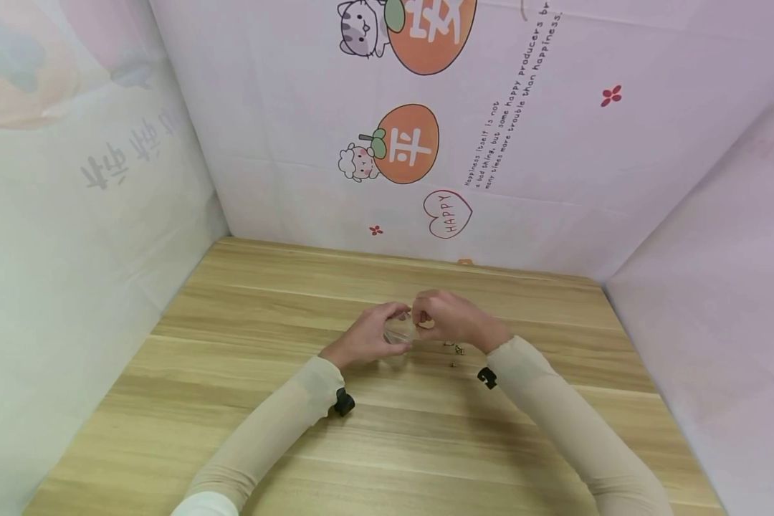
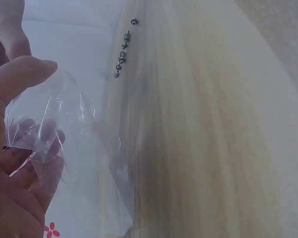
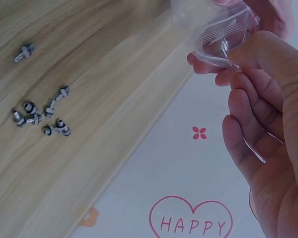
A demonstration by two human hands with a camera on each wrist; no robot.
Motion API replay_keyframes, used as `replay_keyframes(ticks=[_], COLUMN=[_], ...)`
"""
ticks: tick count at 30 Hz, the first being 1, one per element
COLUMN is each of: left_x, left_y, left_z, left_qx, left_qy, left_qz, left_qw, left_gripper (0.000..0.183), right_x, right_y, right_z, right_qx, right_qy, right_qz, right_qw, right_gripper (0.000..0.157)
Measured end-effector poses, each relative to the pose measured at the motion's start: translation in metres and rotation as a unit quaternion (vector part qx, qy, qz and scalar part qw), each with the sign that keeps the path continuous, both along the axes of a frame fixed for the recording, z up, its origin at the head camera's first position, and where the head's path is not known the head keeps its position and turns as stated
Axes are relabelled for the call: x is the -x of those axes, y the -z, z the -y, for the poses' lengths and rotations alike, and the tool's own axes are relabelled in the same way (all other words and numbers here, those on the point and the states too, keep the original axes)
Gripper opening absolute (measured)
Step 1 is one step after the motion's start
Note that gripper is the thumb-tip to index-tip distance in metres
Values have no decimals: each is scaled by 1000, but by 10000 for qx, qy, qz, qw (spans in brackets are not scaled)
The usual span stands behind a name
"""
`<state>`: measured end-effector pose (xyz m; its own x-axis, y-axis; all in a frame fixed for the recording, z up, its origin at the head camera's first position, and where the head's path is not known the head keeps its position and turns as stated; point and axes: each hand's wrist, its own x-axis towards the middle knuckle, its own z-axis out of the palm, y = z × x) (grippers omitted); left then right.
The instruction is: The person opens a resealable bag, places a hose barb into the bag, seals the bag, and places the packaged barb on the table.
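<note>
A clear zip bag [image 2: 84,129] hangs from my left hand [image 1: 373,334], whose thumb and fingers hold its mouth spread. The bag's ridged zip strip [image 3: 223,29] shows in the right wrist view, with a red line at one end. My right hand [image 1: 454,317] is at the bag's mouth, its thumb and fingertips pinching a small shiny metal screw [image 3: 224,46], partly hidden by the thumb. On the table below lie several small screws [image 3: 32,116] with dark washers, in a loose group. One screw [image 3: 24,52] lies apart from the rest.
The wood-grain table [image 1: 245,380] ends at a white printed backdrop [image 1: 284,143] at the back. White sheets also stand at the left [image 1: 90,236] and right [image 1: 716,287]. A black wrist mount [image 1: 344,403] sits on the left sleeve, another mount [image 1: 486,378] on the right.
</note>
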<state>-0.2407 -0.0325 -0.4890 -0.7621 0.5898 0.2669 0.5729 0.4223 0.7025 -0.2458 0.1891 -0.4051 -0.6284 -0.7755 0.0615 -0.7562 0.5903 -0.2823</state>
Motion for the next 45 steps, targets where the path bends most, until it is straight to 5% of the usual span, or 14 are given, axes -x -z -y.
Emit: replay_keyframes(ticks=[32, 45], left_x=[-2, 2], left_y=[1, 5], left_z=[2, 3], left_qx=[-116, -166], left_qy=[11, -93], left_qz=[97, 103], left_qw=[9999, 9998], left_gripper=[62, 67], right_x=[4, -1], right_y=[8, -2], right_z=[11, -13], right_qx=[727, 389], right_qy=[-61, 105], right_qz=[-18, -236], right_qw=[9973, 9989], right_gripper=[15, 19])
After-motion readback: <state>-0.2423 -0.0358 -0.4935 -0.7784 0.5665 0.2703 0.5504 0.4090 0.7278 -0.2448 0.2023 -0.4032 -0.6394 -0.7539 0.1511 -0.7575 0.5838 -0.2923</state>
